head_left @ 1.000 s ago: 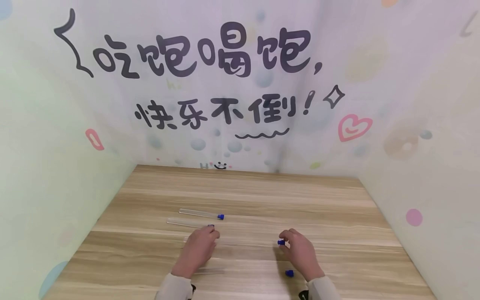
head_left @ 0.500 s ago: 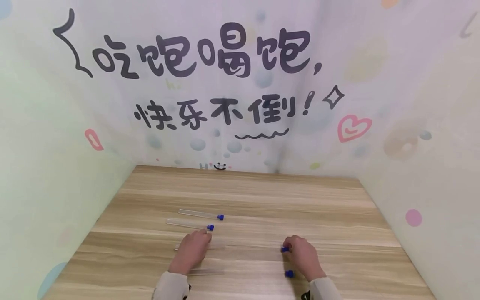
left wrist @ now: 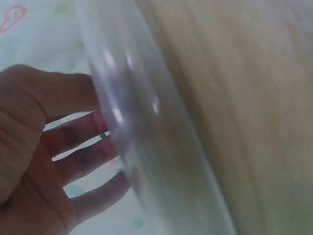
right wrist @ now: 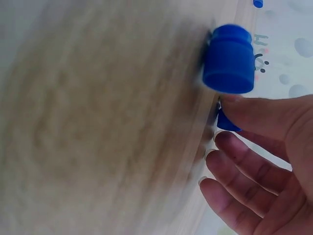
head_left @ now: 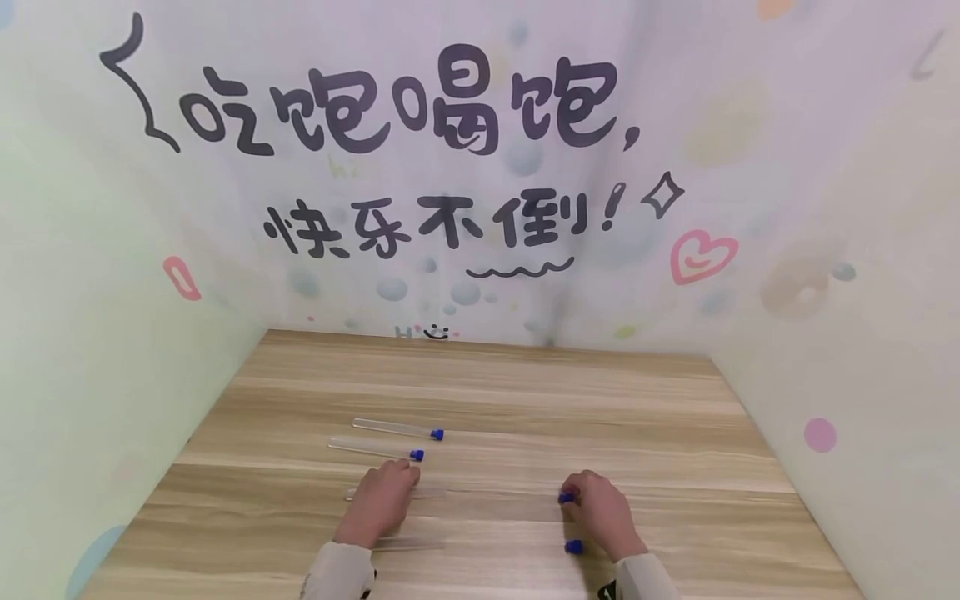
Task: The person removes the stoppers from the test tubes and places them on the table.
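My left hand [head_left: 381, 498] is over a clear test tube [head_left: 431, 492] lying on the table, thumb and fingers curled around its middle. That tube's rounded end shows left of the hand. Nearer me lies another clear test tube [head_left: 408, 544], uncapped, which fills much of the left wrist view and hides the left fingertips. Right of these, my right hand [head_left: 606, 512] pinches a small blue cap [head_left: 567, 498] between thumb and forefinger, low at the tabletop. A second blue cap [head_left: 573, 547] rests closer to me, large in front of the thumb in the right wrist view.
Two test tubes with blue caps lie farther back: a rear capped tube [head_left: 393, 427] and a front capped tube [head_left: 371, 448], their caps toward the right. The wooden table [head_left: 525, 392] ends at a printed back wall [head_left: 480, 308] with side walls left and right.
My left hand has shifted left and toward me with its tube. My right hand, with its blue cap, has come slightly nearer me and lower. Little differs over the last half second.
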The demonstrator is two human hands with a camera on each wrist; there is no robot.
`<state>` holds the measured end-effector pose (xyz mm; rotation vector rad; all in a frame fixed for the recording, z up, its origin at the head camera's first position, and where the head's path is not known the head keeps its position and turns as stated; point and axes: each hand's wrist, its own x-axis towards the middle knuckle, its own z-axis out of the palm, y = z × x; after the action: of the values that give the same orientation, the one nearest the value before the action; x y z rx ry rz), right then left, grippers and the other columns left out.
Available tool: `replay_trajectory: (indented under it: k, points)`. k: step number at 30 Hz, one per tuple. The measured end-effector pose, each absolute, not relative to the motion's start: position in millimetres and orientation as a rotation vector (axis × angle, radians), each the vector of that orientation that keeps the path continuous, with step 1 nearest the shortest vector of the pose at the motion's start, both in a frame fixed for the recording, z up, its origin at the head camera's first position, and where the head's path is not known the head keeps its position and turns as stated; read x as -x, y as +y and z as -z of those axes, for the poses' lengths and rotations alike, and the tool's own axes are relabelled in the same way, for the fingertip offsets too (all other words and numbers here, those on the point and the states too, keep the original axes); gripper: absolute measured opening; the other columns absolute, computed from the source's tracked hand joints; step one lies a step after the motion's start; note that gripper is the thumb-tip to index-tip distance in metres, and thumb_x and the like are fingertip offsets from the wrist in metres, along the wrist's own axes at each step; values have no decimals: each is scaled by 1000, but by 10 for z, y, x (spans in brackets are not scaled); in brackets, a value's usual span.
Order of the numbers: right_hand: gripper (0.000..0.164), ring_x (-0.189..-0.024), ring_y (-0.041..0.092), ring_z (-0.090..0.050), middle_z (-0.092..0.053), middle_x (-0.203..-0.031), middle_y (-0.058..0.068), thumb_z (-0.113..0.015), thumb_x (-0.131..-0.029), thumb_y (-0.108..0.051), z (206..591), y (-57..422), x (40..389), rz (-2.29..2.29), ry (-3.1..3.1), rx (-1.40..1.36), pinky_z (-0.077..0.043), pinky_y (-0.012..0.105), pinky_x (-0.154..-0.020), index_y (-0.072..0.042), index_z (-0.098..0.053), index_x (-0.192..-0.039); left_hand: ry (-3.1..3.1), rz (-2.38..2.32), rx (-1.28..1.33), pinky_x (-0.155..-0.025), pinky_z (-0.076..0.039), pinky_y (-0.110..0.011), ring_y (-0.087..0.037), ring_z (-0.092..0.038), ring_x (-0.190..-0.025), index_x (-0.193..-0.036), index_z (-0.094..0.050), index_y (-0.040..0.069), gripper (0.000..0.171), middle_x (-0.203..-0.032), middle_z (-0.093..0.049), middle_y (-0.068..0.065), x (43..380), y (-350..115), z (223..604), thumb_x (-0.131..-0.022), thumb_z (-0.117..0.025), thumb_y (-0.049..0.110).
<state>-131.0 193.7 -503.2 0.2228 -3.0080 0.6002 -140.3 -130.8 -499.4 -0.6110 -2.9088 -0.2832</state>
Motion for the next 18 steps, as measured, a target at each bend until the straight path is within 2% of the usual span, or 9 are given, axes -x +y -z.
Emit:
replay_trajectory:
  k: [6,11,18]
  points:
    - [27,-71,14,-60,-63,-82,2,-82,-69,-12,5041,1938,1311,-591,-3025,-220,-51,32,-60,-8,-68,-91,-3014,359,573,-78,-50,-52,-30,-61,-92,-105,-63,5,29,-100,-64,-11,1380,-1311,4954,-76,-70,7]
    - [31,-73,16,-61,-63,-85,3,-82,-69,-15,5044,1943,1310,-589,-3041,-213,-51,35,-62,-8,-67,-95,-3053,402,551,-83,-47,-55,-31,-60,-95,-108,-62,5,34,-101,-63,-11,1375,-1316,4946,-75,-68,11]
    - [33,-71,13,-58,-62,-87,0,-83,-68,-19,5039,1933,1309,-596,-3030,-200,-50,33,-60,-10,-67,-95,-3070,411,556,-83,-46,-57,-31,-59,-95,-108,-62,5,33,-103,-62,-12,1377,-1315,4954,-78,-66,17]
